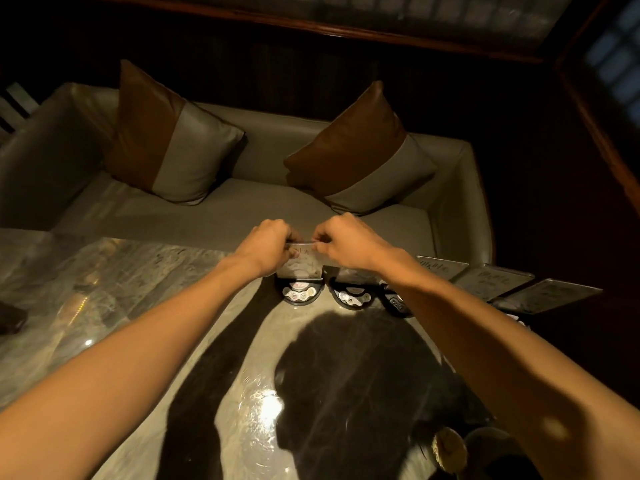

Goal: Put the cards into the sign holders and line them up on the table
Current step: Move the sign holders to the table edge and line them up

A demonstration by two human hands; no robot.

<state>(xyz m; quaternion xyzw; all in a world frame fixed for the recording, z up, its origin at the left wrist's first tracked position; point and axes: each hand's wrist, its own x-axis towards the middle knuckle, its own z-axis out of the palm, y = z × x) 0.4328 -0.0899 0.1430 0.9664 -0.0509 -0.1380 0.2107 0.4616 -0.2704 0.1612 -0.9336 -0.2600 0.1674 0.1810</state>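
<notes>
A clear sign holder (pixel 302 268) stands on a round black base (pixel 300 293) near the far edge of the marble table (pixel 138 299). A pale card with writing shows inside its panel. My left hand (pixel 268 247) pinches the panel's top left corner and my right hand (pixel 346 242) pinches its top right corner. Two more black bases (pixel 351 296) (pixel 394 303) sit in a row to the right, partly hidden by my right forearm. Three holders with cards (pixel 441 267) (pixel 491 280) (pixel 547 297) lean in a line further right.
A grey sofa (pixel 242 202) with two brown-and-grey cushions (pixel 166 140) (pixel 360 154) stands just behind the table. A dark object (pixel 10 318) lies at the table's left edge. Round objects (pixel 450 448) sit at the near right corner.
</notes>
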